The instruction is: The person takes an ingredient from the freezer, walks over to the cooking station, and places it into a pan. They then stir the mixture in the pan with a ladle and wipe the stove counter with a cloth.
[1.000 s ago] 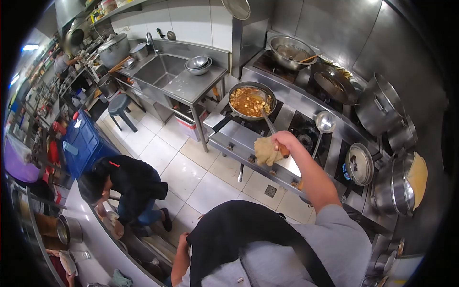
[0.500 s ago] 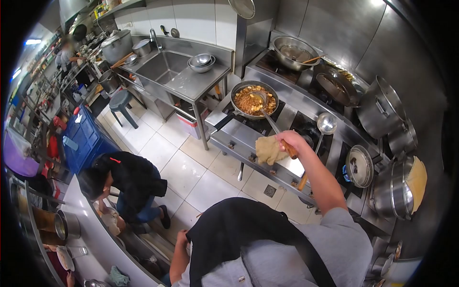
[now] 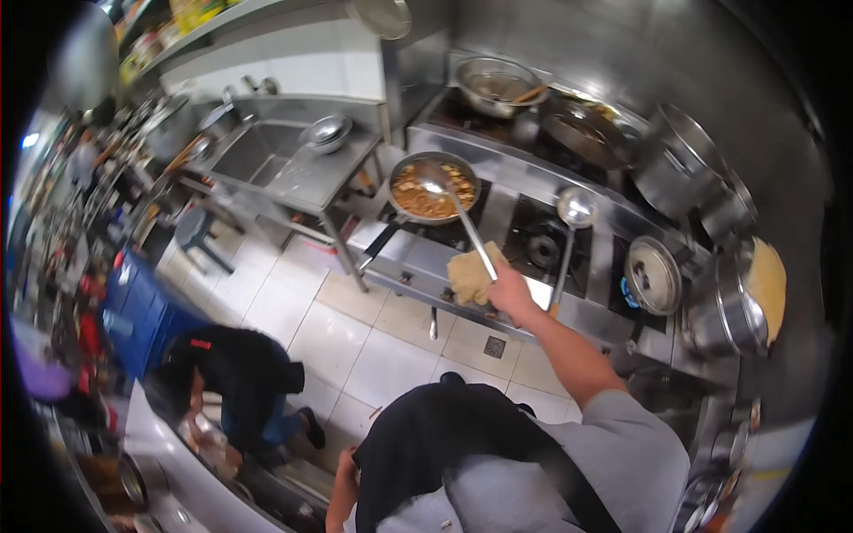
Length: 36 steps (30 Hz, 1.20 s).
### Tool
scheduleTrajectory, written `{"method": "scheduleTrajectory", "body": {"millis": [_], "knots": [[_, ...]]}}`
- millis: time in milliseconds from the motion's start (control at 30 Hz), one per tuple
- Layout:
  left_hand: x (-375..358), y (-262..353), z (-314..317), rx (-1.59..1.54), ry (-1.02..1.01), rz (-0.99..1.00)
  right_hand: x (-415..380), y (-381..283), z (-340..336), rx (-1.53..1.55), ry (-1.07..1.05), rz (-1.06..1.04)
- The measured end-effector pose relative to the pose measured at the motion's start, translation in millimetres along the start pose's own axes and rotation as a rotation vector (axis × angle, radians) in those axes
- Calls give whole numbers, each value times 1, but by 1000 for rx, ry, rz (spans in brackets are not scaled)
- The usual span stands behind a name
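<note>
My right hand (image 3: pixel 513 293) is closed around the handle end of a long metal ladle (image 3: pixel 474 238). The ladle's bowl overlaps the brown, chunky food (image 3: pixel 447 202) in a frying pan (image 3: pixel 394 210) on the stove. Just left of that hand, a tan cloth (image 3: pixel 469 277) lies at the stove's front edge. My left hand (image 3: pixel 346 466) hangs low beside my black apron (image 3: pixel 418 435), its fingers mostly hidden. A second ladle (image 3: pixel 577 209) rests on the stove to the right of the pan.
A person (image 3: pixel 235 382) in black bends over the counter (image 3: pixel 164 444) at lower left. A lidded pan (image 3: pixel 653 275) sits by a blue flame, near large steel pots (image 3: pixel 680 164). The sink table (image 3: pixel 311 182) with stacked bowls (image 3: pixel 326 133) stands left of the stove.
The ladle's bowl has come up out of the food and shifted toward the pan's back left. My right hand has moved with it. The whole view has swung slightly.
</note>
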<state>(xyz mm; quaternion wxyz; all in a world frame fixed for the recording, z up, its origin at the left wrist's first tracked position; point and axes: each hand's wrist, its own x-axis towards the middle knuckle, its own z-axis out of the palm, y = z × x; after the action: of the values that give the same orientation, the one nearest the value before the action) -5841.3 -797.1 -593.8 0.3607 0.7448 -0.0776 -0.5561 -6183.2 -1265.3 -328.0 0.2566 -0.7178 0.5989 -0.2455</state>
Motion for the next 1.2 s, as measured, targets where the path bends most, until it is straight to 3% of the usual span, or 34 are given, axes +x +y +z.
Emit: {"method": "scheduleTrajectory", "body": {"millis": [33, 67, 167, 200, 233, 333, 367, 433, 467, 500, 533, 600, 700, 733, 767, 800, 833, 867, 933, 1067, 1133, 1200], "knots": [[3, 15, 6, 385, 102, 56, -2, 0, -1, 3, -16, 5], [11, 30, 12, 423, 70, 69, -4, 0, 0, 6, -35, 12], [41, 79, 35, 904, -171, 423, 11, 16, 29, 167, -42, 52], [48, 112, 66, 921, -179, 431, 16, 17, 34, 221, -21, 28], [47, 149, 97, 937, -184, 434, 20, 9, 28, 337, -111, 133], [49, 252, 199, 970, -247, 894, 28, -6, 17, 606, -234, 314], [24, 299, 238, 1007, -255, 823, 36, -4, 18, 743, -276, 374], [27, 346, 305, 1062, -199, 1182, 52, 7, 26, 830, -310, 407], [25, 367, 333, 1106, -205, 1256, 57, 14, 32, 908, -360, 431], [58, 367, 357, 1385, -167, 1272, 64, 19, 41, 919, -345, 449], [62, 373, 373, 1398, -191, 1271, 69, 22, 49, 818, -293, 358], [70, 382, 405, 1041, -368, 1325, 76, 39, 52, 719, -235, 284], [76, 395, 438, 480, -555, 1315, 77, 34, 32, 573, -313, 198], [77, 398, 442, 292, -597, 1295, 71, 39, 11, 645, -295, 251], [82, 409, 435, 1216, -172, 1423, 58, 51, -17, 721, -272, 305], [82, 412, 432, 1226, -170, 1419, 43, 63, -42, 442, -6, 260], [81, 413, 432, 1163, -114, 1412, 30, 113, -21, 118, 210, 323], [80, 411, 431, 1101, -60, 1400, 16, 135, -38, -51, 198, 397], [83, 406, 423, 1088, -139, 1344, -5, 182, -48, -304, 143, 584], [75, 389, 425, 880, -199, 1318, 8, 222, -41, -230, 1, 705], [67, 379, 423, 874, -182, 1272, 12, 220, -38, 111, 194, 699], [68, 377, 422, 835, -198, 1271, 7, 203, -37, 217, 257, 642]]}}
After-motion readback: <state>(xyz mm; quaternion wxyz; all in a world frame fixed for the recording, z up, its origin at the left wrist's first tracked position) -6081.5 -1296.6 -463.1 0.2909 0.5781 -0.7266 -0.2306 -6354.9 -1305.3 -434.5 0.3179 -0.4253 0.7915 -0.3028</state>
